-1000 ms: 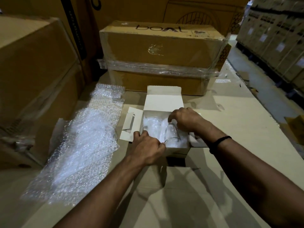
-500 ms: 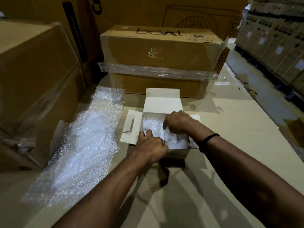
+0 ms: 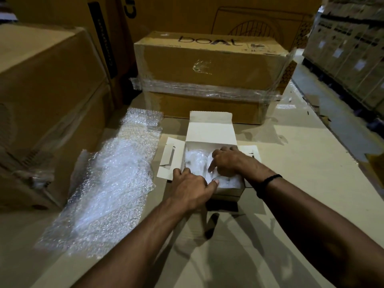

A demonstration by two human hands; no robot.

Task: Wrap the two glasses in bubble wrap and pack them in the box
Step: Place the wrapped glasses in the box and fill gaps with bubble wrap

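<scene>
Fingers [image 3: 211,165] of right hand [image 3: 228,163] stay curled on wrapped glass [image 3: 226,183]; left hand [image 3: 191,190] still grips box [image 3: 209,132].

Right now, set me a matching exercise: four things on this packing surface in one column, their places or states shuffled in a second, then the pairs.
Things:
1. spare bubble wrap sheet
2. boat-marked carton
3. black wristband
4. small white box

Places or states:
A. on the right wrist
B. lid open, bubble wrap inside
C. lying flat, left of the white box
D. behind the white box, banded with clear film

Pairs: 1-C; 2-D; 3-A; 4-B
</scene>
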